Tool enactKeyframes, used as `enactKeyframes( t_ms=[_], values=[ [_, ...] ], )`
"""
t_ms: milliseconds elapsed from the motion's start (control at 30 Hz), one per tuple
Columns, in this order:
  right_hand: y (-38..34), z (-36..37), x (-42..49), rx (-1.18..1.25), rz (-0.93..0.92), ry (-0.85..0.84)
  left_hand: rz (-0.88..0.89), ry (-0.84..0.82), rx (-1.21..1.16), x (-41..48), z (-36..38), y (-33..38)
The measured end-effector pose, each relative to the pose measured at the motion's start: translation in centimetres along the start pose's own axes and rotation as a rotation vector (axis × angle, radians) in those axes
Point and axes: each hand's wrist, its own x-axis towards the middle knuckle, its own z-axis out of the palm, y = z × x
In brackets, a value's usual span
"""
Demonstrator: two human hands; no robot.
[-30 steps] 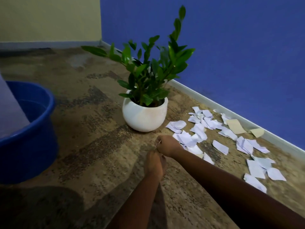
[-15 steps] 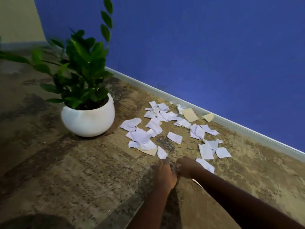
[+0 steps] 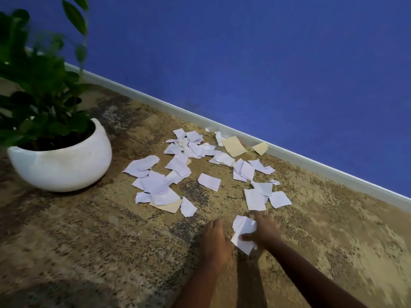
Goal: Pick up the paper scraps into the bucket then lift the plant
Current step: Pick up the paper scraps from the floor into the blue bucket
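Right hand [image 3: 264,232] pinches a white paper scrap [image 3: 243,234] near the potted plant [image 3: 44,90]; left hand [image 3: 214,240] lies flat, holding nothing.

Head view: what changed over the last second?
The camera swung right: the blue bucket left the frame. The right hand took hold of white paper scraps nearest the person; the left hand lies flat beside them. The potted plant and remaining scraps stayed put.

A mottled tan and brown carpeted floor [image 3: 89,241] is shown. A white round plant pot [image 3: 64,165] is set on it. Torn white and cream paper scraps [image 3: 178,172] are scattered just right of the pot, toward the baseboard [image 3: 311,162].
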Motion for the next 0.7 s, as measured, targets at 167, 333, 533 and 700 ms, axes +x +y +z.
enactKeyframes(
  t_ms=[167, 333, 533, 700],
  values=[
    [-1.1, 0.3, -1.0, 0.212, -0.037, -0.076, -0.076, -0.034, -0.187, -0.2, -0.6, 0.1],
    [-4.6, 0.7, -2.7, 0.371, -0.239, -0.160, -0.127, -0.025, -0.344, -0.7, -2.8, -0.7],
    [-9.3, 2.1, -3.5, 0.412, -0.400, -0.258, -0.246, 0.155, -0.417, -2.1, -6.3, -3.3],
    [-12.9, 4.2, -2.4, 0.311, -0.442, -0.092, -0.316, 0.360, -0.458, -2.4, -10.6, -6.4]
  ],
)
